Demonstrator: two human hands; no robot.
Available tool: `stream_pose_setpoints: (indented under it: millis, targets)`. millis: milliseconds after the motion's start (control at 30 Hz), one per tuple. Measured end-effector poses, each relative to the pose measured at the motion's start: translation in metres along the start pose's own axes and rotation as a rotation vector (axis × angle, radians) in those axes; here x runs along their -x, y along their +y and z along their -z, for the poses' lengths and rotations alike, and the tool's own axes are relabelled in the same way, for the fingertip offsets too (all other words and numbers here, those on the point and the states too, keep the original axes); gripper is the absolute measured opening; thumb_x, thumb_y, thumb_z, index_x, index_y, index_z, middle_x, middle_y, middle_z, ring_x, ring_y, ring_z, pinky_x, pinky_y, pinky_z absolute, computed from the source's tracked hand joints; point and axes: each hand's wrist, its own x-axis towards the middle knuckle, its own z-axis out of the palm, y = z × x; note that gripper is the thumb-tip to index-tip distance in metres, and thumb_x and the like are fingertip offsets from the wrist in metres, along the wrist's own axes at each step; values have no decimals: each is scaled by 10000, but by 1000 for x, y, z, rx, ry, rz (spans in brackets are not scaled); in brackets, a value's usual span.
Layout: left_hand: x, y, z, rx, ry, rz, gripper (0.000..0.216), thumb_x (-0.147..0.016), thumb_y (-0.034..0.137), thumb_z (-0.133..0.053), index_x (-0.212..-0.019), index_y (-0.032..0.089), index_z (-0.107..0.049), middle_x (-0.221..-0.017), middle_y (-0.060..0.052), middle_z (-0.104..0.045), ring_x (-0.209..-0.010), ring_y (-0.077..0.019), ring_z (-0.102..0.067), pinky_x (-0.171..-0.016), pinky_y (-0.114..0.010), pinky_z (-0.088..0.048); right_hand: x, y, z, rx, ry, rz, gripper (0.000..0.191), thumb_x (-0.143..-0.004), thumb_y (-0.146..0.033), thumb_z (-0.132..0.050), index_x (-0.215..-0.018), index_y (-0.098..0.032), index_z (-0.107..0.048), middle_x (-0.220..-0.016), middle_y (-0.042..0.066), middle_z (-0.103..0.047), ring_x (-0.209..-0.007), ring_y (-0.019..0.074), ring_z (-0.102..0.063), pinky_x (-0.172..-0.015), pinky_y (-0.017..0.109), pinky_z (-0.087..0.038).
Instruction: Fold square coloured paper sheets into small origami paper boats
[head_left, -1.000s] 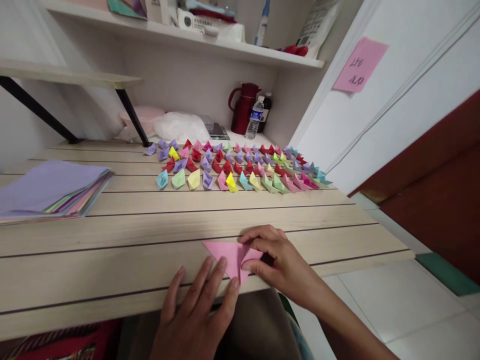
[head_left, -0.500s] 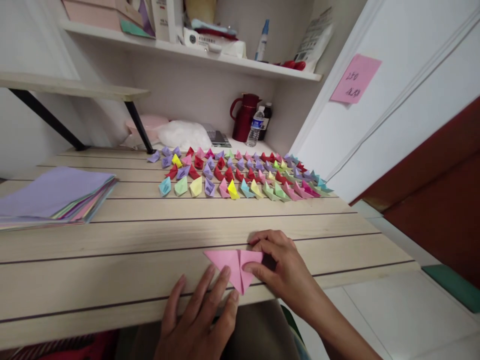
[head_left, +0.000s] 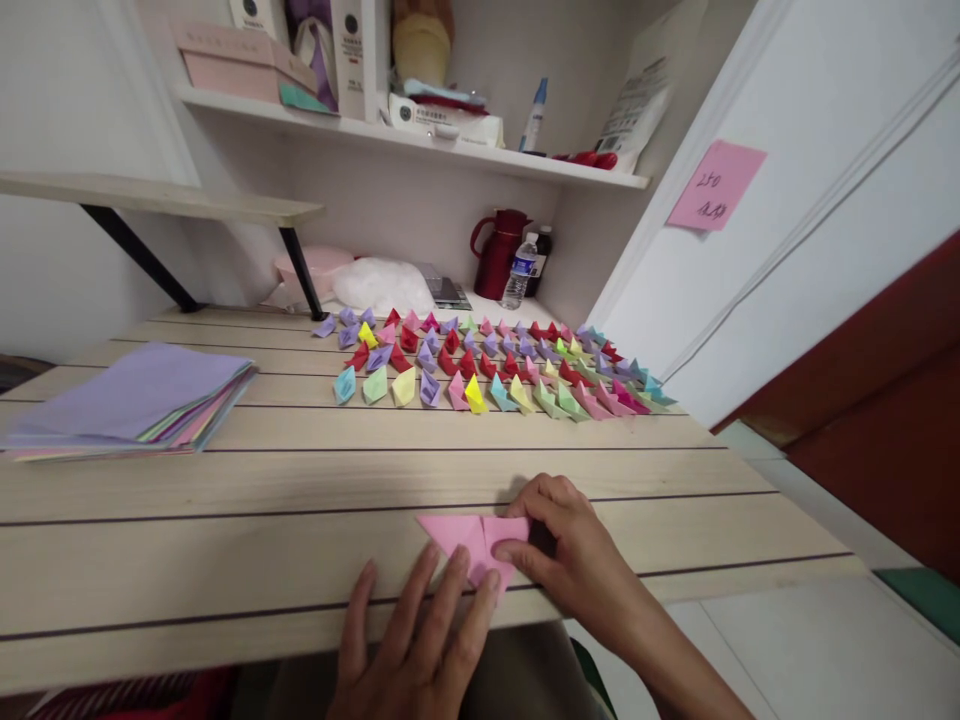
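Observation:
A pink folded paper (head_left: 459, 528), triangular with its point toward me, lies near the table's front edge. The fingers of my left hand (head_left: 420, 630) are spread, and some fingertips rest on its lower part, covering some of it. My right hand (head_left: 566, 540) pinches the right corner, thumb on top and the other fingers curled behind it. A crease runs down the middle of the paper. Beyond my hands stand rows of small folded paper boats (head_left: 510, 370) in red, purple, pink, yellow, green and blue.
On the left lies a stack of coloured paper (head_left: 142, 390), purple on top. A small raised shelf (head_left: 165, 195) on black legs stands behind it. At the back are a dark red jug (head_left: 500, 255) and a water bottle (head_left: 519, 272). A pink note (head_left: 718, 185) hangs at right.
The fingers of my left hand have slid further over the paper's lower tip. My right hand keeps its pinch. The camera has tilted slightly upward, showing more of the upper shelf.

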Motion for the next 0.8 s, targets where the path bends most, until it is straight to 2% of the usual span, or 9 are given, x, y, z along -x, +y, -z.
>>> stream_pose_setpoints:
  millis: [133, 367, 433, 600, 733, 800]
  targets:
    - [-1, 5, -1, -3, -40, 24, 602, -925, 181, -451, -1470, 435, -418, -1392, 54, -639, -1265, -206, -578, -1228, -548, 96, -3, 0, 1, 5, -17, -32, 179, -788, -267, -830, -845, -224, -666, -877, 38, -631, -866, 252, -572, -798, 399, -423]
    - [-1, 3, -1, 41, -44, 27, 491, -981, 423, -454, -1471, 423, -427, -1381, 20, -651, -1256, -233, -585, -1228, -530, 106, -3, -1, 0, 42, -6, -51, 215, -782, -301, -838, -814, -225, -639, -872, 25, -626, -858, 245, -575, -783, 385, -410]
    - [0, 4, -2, 41, -46, 29, 494, -980, 445, -451, -1473, 430, -421, -1383, 22, -649, -1261, -236, -580, -1227, -535, 106, -3, -1, -1, 49, -5, -47, 229, -781, -310, -840, -806, -222, -629, -870, 25, -625, -854, 245, -576, -770, 378, -409]
    - [1, 6, -3, 50, -49, 51, 494, -973, 361, -473, -1459, 444, -437, -1388, 26, -645, -1271, -232, -573, -1228, -541, 99, -1, -1, 5, -19, -35, -45, 189, -815, -302, -809, -822, -227, -636, -913, 31, -631, -893, 248, -582, -815, 397, -422]
    - [1, 6, -3, 41, -62, 50, 538, -956, 251, -464, -1457, 444, -440, -1388, 38, -645, -1281, -228, -569, -1228, -546, 108, 1, 2, 15, -217, -114, -10, 98, -866, -284, -751, -929, -248, -685, -1207, 69, -588, -1139, 267, -554, -976, 416, -415]
    - [1, 5, -3, 35, -64, 46, 565, -940, 213, -467, -1454, 444, -444, -1388, 44, -644, -1283, -227, -570, -1228, -545, 106, 2, 3, 16, -257, -106, -16, 50, -888, -280, -719, -893, -239, -691, -1237, 77, -573, -1166, 268, -545, -1000, 417, -407]
